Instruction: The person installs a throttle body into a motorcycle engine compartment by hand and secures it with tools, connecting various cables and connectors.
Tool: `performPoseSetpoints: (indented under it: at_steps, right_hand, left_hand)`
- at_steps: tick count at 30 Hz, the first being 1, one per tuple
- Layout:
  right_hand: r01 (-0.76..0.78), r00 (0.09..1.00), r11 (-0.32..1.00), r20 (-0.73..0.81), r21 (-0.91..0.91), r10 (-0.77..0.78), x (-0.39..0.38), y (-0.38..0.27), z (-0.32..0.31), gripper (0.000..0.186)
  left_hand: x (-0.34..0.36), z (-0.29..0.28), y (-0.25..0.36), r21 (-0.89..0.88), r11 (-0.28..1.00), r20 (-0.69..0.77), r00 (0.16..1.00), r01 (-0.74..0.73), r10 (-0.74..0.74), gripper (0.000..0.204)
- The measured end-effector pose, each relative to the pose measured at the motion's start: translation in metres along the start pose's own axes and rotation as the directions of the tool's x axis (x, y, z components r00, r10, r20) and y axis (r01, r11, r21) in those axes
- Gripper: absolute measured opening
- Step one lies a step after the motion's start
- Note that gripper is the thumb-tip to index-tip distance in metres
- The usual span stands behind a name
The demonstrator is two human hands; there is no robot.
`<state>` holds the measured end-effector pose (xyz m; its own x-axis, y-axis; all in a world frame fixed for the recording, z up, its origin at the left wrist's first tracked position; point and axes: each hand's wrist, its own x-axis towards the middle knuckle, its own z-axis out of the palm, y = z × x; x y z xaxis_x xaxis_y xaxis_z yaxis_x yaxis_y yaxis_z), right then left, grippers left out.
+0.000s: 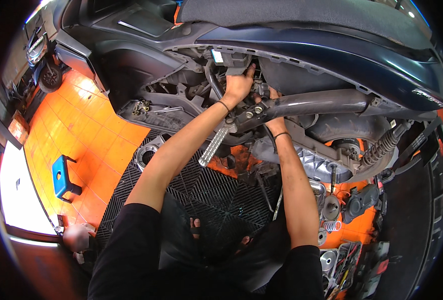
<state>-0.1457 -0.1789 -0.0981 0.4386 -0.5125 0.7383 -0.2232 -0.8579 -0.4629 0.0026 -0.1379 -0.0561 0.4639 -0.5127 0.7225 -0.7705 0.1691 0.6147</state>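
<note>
Beneath the lower edge of the scooter's dark side panel (311, 46), the person works two-handed. The left grip (239, 86) sits just under a black box (237, 61), one digit stretched upward; I cannot tell how far the rest curls or what it holds. The right grip (276, 122) reaches behind the thick frame tube (326, 103), fingertips showing above it beside dark fittings (262, 90); its closure is hidden too. Those fittings lie between box and tube. The step looks like close handling of them, and the next move seems to call for working by touch in a tight gap, without knocking the box.
</note>
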Motion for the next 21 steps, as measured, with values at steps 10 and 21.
performPoseSetpoints:
  at_steps: [10, 21]
  right_hand:
    - [0.037, 0.999, 0.999, -0.005, 0.001, -0.037, -0.002, 0.002, 0.001, 0.074]
    - [-0.051, 0.995, 0.999, 0.085, 0.009, 0.05, -0.001, -0.008, -0.009, 0.075]
  left_hand:
    - [0.0, 0.017, 0.002, 0.115, 0.993, -0.302, 0.953, 0.025, 0.011, 0.032]
    - [0.009, -0.004, 0.031, 0.243, 0.964, 0.313, 0.931, 0.112, -0.187, 0.029]
